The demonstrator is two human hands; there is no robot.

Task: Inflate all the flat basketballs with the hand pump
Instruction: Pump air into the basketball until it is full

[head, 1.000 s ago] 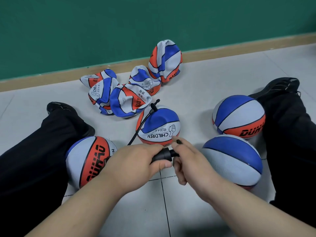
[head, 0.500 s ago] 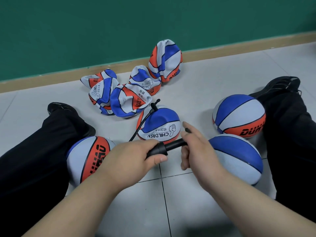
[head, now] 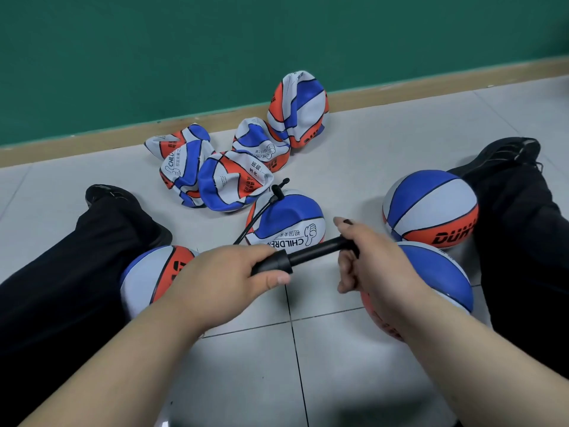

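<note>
My left hand [head: 228, 275] grips the barrel of the black hand pump [head: 303, 257]. My right hand [head: 372, 257] grips the pump's handle, with the piston rod drawn out between the two hands. A thin black hose [head: 257, 217] runs from the pump to the valve on top of a partly filled blue, white and orange basketball [head: 289, 220] just beyond my hands. Several flat, crumpled basketballs [head: 228, 183] lie in a heap further back by the wall.
Three round basketballs lie around me: one at my left leg [head: 151, 278], one under my right forearm [head: 440, 282], one at the right [head: 431, 208]. My black-trousered legs [head: 61, 288] spread to both sides on the grey tiled floor. A green wall [head: 215, 57] with a wooden skirting stands behind.
My right hand has drawn the pump handle away from the barrel to the right, exposing more and more of the rod. My left hand has stayed on the barrel.
</note>
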